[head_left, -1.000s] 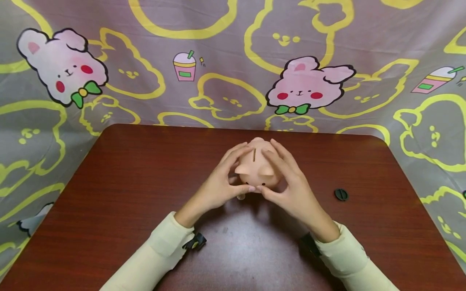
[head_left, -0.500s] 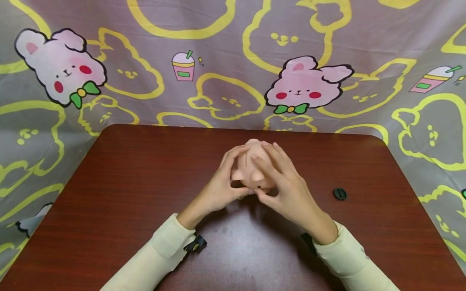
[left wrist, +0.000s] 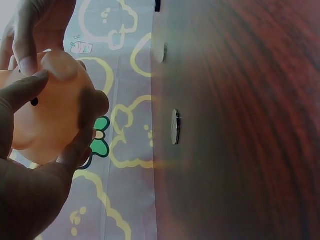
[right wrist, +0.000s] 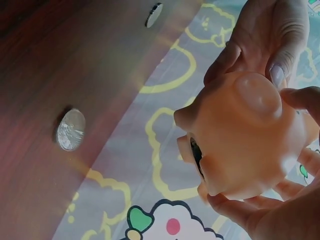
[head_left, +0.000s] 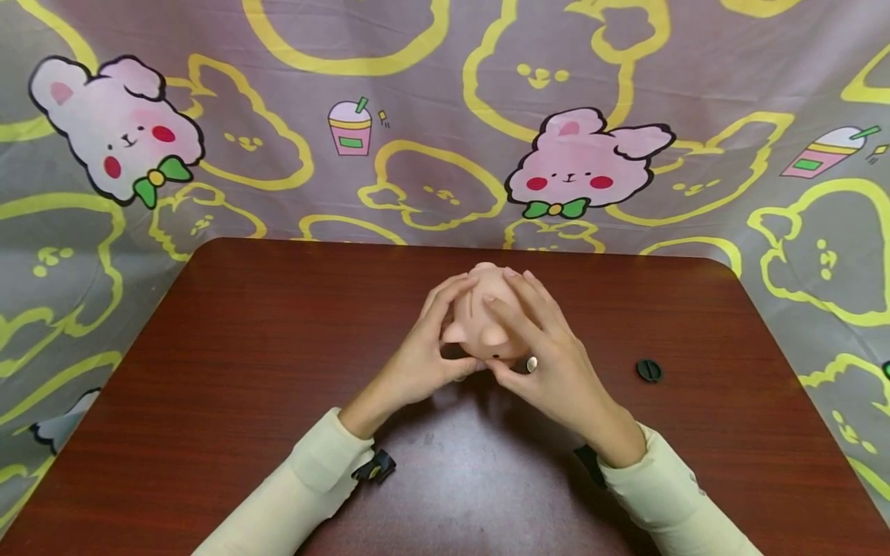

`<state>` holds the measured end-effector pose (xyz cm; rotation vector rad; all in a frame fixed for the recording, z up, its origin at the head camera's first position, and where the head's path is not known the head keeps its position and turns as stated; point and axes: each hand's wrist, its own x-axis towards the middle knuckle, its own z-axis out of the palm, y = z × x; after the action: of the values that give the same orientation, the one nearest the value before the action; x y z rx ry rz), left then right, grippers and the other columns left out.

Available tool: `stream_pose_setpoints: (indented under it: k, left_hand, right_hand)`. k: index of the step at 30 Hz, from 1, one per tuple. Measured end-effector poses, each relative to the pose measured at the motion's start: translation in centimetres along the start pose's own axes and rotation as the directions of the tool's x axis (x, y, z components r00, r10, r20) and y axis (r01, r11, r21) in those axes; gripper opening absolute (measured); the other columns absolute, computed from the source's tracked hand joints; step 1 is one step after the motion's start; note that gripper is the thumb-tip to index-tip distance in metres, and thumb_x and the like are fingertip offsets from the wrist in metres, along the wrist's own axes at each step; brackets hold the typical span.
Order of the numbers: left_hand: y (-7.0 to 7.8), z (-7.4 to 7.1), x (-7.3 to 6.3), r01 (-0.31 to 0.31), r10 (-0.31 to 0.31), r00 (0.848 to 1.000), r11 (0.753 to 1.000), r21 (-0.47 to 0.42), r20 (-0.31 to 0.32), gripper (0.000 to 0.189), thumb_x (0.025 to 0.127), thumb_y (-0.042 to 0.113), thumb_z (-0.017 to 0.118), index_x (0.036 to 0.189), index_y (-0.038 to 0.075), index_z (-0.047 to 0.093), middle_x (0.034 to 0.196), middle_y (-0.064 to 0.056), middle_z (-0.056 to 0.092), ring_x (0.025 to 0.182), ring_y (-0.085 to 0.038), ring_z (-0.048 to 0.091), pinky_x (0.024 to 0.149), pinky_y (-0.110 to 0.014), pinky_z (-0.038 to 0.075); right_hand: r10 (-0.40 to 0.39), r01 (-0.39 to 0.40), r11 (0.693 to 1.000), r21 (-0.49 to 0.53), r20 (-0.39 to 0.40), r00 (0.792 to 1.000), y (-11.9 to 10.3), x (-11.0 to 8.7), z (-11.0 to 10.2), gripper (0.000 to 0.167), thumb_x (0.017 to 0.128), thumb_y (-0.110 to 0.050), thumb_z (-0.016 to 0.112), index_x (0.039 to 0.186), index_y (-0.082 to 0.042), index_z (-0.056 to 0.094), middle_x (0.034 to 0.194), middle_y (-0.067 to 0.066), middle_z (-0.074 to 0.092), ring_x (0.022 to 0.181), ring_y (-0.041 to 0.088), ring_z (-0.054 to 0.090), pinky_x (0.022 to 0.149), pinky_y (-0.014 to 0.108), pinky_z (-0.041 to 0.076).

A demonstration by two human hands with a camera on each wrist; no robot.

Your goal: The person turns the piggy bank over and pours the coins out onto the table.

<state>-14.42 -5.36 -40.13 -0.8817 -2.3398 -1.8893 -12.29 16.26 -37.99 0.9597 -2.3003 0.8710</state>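
Both hands hold a pink piggy bank above the table, its coin slot facing up and its snout towards me. My left hand curls round its left side, fingers on the back and thumb at the face. My right hand grips the other side in the same way, the thumbs meeting at the front. In the right wrist view a dark round opening shows in the belly between the legs. Below lie two silver coins; one coin shows through the gap by the right thumb, the other coin beneath the left thumb.
A round black plug lies on the dark red wooden table, to the right of the hands. Behind the table hangs a grey curtain with yellow outlines and cartoon rabbits.
The piggy bank has shifted slightly left and tilted, with the right hand turning along with it. A coin now shows by the right thumb where none showed half a second ago.
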Motion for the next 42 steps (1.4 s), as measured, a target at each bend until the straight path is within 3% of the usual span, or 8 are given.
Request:
stream_pose_setpoints:
  k: [7,15,19,22,27,31,38,42]
  left_hand:
    - [0.2,-0.3,0.0,0.01,-0.01,1.0,1.0,0.028,-0.011,0.1,0.08,0.002,0.09,0.161,0.022,0.036,0.17,-0.004,0.027,0.142,-0.029,0.05,0.107,-0.035,0.052]
    - [0.5,-0.4,0.1,0.054,-0.054,0.998,0.998,-0.033,-0.01,0.092,0.087,0.005,0.084,0.163,0.028,0.036,0.169,0.004,0.026,0.135,-0.026,0.055,0.1,-0.036,0.054]
    - [0.5,-0.3,0.3,0.043,-0.044,0.999,0.998,-0.051,-0.016,0.088,0.09,0.004,0.081,0.163,0.028,0.037,0.168,0.003,0.026,0.145,-0.025,0.046,0.105,-0.045,0.053]
    - [0.6,-0.2,0.4,0.04,-0.041,0.999,0.998,-0.057,-0.019,0.083,0.093,0.005,0.077,0.162,0.027,0.038,0.168,0.0,0.027,0.149,-0.025,0.04,0.108,-0.047,0.052]
    - [0.9,-0.3,0.5,0.075,-0.076,0.997,0.997,-0.03,-0.034,0.074,0.098,0.011,0.072,0.162,0.028,0.039,0.166,0.0,0.032,0.143,-0.025,0.047,0.1,-0.04,0.057]
    - [1.3,-0.3,0.6,0.138,-0.136,0.989,0.99,0.026,-0.052,0.068,0.101,0.019,0.071,0.162,0.027,0.041,0.162,0.0,0.039,0.132,-0.024,0.054,0.089,-0.038,0.06]
    - [1.5,-0.4,0.6,0.266,-0.262,0.964,0.955,0.129,-0.051,0.062,0.105,0.037,0.065,0.161,0.023,0.043,0.156,-0.003,0.05,0.139,-0.021,0.051,0.117,-0.046,0.044]
    - [1.4,-0.5,0.6,0.307,-0.306,0.952,0.942,0.132,-0.034,0.061,0.105,0.04,0.062,0.161,0.024,0.042,0.155,-0.004,0.051,0.135,-0.022,0.054,0.117,-0.047,0.043]
  right_hand:
    - [0.152,-0.154,0.98,0.124,0.019,0.988,0.2,-0.1,-0.2,0.086,0.076,-0.004,0.09,0.153,-0.015,0.053,0.168,0.012,0.036,0.151,0.035,0.04,0.113,0.024,0.042]
    - [0.367,-0.368,0.87,0.329,0.069,0.928,0.2,0.2,-0.7,0.085,0.083,-0.006,0.087,0.157,-0.024,0.05,0.166,-0.001,0.04,0.152,0.021,0.039,0.118,0.028,0.036]
    - [0.458,-0.46,0.789,0.407,0.109,0.882,0.2,0.2,-0.9,0.079,0.088,-0.007,0.083,0.157,-0.026,0.049,0.163,-0.005,0.043,0.149,0.017,0.041,0.112,0.015,0.038]
    - [0.532,-0.538,0.682,0.495,0.168,0.83,0.2,0.3,-1.0,0.072,0.093,-0.008,0.077,0.157,-0.027,0.049,0.158,-0.002,0.049,0.139,0.017,0.051,0.098,0.017,0.052]
    - [0.614,-0.633,0.528,0.567,0.26,0.745,0.3,0.7,-1.1,0.061,0.1,-0.016,0.071,0.156,-0.025,0.049,0.148,0.005,0.056,0.121,0.016,0.062,0.085,0.022,0.059]
    - [0.65,-0.695,0.459,0.554,0.324,0.688,0.5,0.8,-0.9,0.055,0.103,-0.028,0.068,0.155,-0.026,0.05,0.145,0.006,0.056,0.106,0.015,0.069,0.08,0.029,0.062]
    - [0.695,-0.782,0.361,0.507,0.413,0.588,1.1,0.9,-0.5,0.048,0.104,-0.038,0.065,0.147,-0.018,0.056,0.136,0.012,0.06,0.093,0.013,0.073,0.076,0.037,0.064]
    - [0.698,-0.804,0.339,0.489,0.442,0.564,1.4,0.8,-0.3,0.047,0.105,-0.038,0.064,0.145,-0.015,0.056,0.131,0.015,0.062,0.091,0.015,0.074,0.075,0.037,0.064]
